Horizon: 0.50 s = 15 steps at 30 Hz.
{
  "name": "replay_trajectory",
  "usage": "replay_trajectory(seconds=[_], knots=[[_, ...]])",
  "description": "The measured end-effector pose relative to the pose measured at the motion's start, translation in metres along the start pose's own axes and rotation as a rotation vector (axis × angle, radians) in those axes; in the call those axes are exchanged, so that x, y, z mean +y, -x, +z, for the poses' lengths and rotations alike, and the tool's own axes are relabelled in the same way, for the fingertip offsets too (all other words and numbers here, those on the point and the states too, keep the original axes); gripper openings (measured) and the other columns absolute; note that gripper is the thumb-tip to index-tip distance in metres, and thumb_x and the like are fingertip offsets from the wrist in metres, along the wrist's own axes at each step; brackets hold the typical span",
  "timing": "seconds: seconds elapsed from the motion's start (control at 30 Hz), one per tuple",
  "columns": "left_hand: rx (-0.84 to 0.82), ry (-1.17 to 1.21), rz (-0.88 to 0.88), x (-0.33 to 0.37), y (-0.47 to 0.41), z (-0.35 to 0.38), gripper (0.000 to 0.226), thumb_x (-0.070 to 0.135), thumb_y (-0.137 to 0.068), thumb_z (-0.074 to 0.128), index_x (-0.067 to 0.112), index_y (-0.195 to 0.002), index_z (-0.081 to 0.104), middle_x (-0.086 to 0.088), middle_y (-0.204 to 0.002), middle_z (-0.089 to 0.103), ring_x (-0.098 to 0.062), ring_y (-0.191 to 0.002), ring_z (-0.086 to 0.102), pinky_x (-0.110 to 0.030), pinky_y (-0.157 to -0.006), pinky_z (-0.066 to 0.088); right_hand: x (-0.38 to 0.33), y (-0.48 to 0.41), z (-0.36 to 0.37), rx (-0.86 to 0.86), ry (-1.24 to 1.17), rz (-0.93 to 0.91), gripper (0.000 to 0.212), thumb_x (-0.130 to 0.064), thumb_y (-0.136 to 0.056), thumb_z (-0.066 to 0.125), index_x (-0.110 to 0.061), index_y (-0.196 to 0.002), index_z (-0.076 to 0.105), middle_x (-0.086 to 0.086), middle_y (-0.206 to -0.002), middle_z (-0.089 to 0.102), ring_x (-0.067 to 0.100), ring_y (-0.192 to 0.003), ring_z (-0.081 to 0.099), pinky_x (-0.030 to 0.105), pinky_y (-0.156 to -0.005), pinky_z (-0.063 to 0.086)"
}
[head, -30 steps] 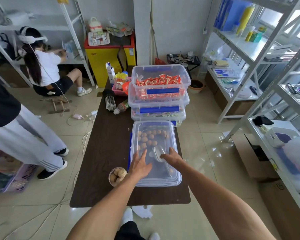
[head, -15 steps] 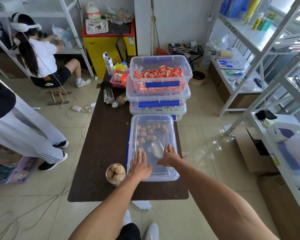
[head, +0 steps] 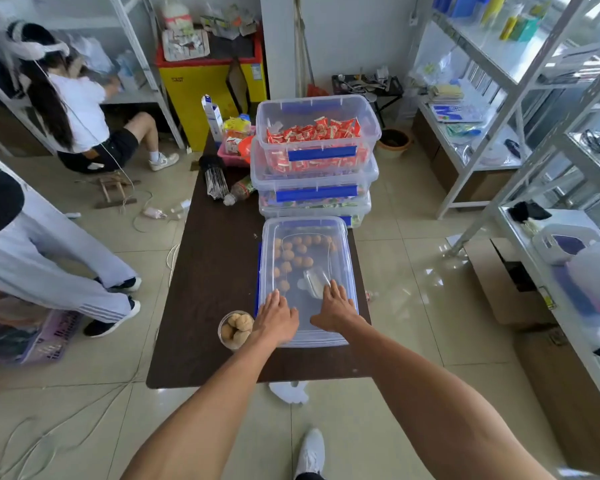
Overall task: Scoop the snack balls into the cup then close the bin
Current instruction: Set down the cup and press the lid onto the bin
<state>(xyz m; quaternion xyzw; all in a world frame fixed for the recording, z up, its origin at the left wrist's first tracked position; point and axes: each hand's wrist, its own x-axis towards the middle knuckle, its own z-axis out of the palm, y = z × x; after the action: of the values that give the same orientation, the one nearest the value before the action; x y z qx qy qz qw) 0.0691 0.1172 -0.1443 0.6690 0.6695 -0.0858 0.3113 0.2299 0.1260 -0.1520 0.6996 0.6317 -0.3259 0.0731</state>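
A clear plastic bin (head: pixel 340 233) with blue latches lies on the dark table (head: pixel 219 258), its clear lid (head: pixel 326 332) on top. Through the lid I see brown snack balls (head: pixel 297 252) and a clear scoop (head: pixel 315 280). My left hand (head: pixel 274 315) and my right hand (head: pixel 335 306) rest flat on the near half of the lid, fingers spread, holding nothing. A clear cup (head: pixel 234 329) full of snack balls stands on the table just left of my left hand.
Three stacked clear bins (head: pixel 317 161) with red packets stand behind the closed bin. A bottle (head: pixel 241 192), a carton (head: pixel 212 116) and small items sit at the table's far left. One person stands at the left (head: pixel 49 258), another crouches by a shelf (head: pixel 80 109). Metal shelves (head: pixel 534 140) line the right.
Both hands have slid toward me along the lid, from its middle to its near half. The camera view has shifted slightly; bin and cup stay in place.
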Motion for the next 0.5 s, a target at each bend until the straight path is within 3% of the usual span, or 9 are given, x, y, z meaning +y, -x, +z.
replay_trajectory(seconds=[0.07, 0.13, 0.23, 0.3, 0.4, 0.5], knots=[[-0.004, 0.057, 0.007, 0.003, 0.003, -0.009, 0.056, 0.029, -0.106, 0.026, 0.0, -0.152, 0.038, -0.018, -0.165, 0.027, -0.031, -0.155, 0.022, -0.045, -0.124, 0.021, -0.007, 0.007, -0.01, 0.0, 0.0, 0.024, 0.096, -0.039, -0.083, 0.061, -0.007, -0.157, 0.009, 0.004, -0.167, -0.004, 0.026, -0.153, -0.005, 0.049, -0.121, 0.016], [-0.025, 0.047, 0.039, -0.001, 0.018, -0.007, 0.049, 0.024, -0.105, 0.028, 0.001, -0.144, 0.047, -0.02, -0.159, 0.037, -0.034, -0.149, 0.029, -0.046, -0.122, 0.026, -0.012, 0.018, -0.015, -0.015, 0.028, 0.024, 0.086, -0.038, -0.083, 0.058, -0.007, -0.154, 0.02, 0.004, -0.165, 0.009, 0.027, -0.152, 0.004, 0.047, -0.118, 0.025], [-0.047, 0.042, 0.032, -0.019, 0.048, 0.002, 0.05, 0.024, -0.107, 0.033, -0.001, -0.148, 0.045, -0.02, -0.161, 0.037, -0.035, -0.15, 0.031, -0.044, -0.124, 0.024, -0.02, 0.042, -0.018, -0.026, 0.061, 0.015, 0.075, -0.038, -0.083, 0.055, -0.008, -0.149, 0.033, 0.005, -0.156, 0.028, 0.027, -0.147, 0.021, 0.046, -0.114, 0.033], [-0.019, 0.037, 0.034, -0.027, 0.068, 0.003, 0.048, 0.025, -0.106, 0.035, -0.004, -0.14, 0.052, -0.021, -0.154, 0.044, -0.034, -0.144, 0.038, -0.042, -0.119, 0.028, -0.028, 0.061, -0.021, -0.009, 0.055, 0.014, 0.074, -0.038, -0.083, 0.055, -0.008, -0.148, 0.035, 0.006, -0.153, 0.034, 0.028, -0.144, 0.027, 0.047, -0.113, 0.034], [0.029, 0.02, 0.053, -0.039, 0.108, -0.001, 0.042, 0.019, -0.106, 0.034, -0.005, -0.132, 0.056, -0.021, -0.15, 0.049, -0.034, -0.138, 0.044, -0.039, -0.115, 0.031, -0.043, 0.104, -0.022, 0.036, 0.037, 0.0, 0.077, -0.038, -0.086, 0.059, -0.008, -0.15, 0.031, 0.008, -0.154, 0.032, 0.028, -0.146, 0.026, 0.049, -0.116, 0.031], [0.074, 0.009, 0.054, -0.054, 0.14, -0.004, 0.049, 0.021, -0.108, 0.031, -0.003, -0.147, 0.046, -0.02, -0.159, 0.04, -0.036, -0.145, 0.039, -0.041, -0.121, 0.028, -0.055, 0.144, -0.016, 0.083, 0.03, -0.05, 0.074, -0.038, -0.089, 0.059, -0.01, -0.151, 0.029, 0.01, -0.154, 0.033, 0.031, -0.145, 0.027, 0.049, -0.117, 0.029]])
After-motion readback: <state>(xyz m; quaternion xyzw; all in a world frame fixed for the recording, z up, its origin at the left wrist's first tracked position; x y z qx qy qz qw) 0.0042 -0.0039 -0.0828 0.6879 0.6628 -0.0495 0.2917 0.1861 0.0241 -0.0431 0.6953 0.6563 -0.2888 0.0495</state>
